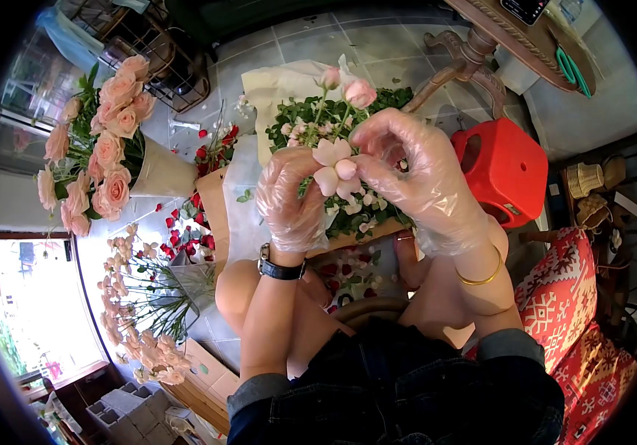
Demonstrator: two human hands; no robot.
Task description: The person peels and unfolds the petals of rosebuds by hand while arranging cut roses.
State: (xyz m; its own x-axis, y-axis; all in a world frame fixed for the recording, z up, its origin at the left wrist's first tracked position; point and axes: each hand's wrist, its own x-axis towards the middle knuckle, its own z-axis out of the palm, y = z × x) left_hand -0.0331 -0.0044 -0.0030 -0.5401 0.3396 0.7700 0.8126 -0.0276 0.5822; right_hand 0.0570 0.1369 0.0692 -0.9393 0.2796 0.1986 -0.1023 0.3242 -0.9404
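Note:
A pale pink rose [335, 170] with its petals spread apart is between my two hands, above my lap. My left hand [289, 196], in a clear plastic glove, has its fingers curled at the flower's left side. My right hand [422, 174], gloved the same way, pinches at a petal on the flower's right edge. The flower's stem is hidden. Just beyond the hands, two pink rosebuds [359, 94] stand above a bunch of green leaves [393, 99] and small blossoms on brown paper.
Pink roses [115, 187] fill a white bucket [163, 169] at the left, with more pale roses [157, 357] below. Red petals [185, 237] litter the floor. A red stool [507, 170] and a wooden table [526, 37] are at the right, beside a patterned red cloth [559, 304].

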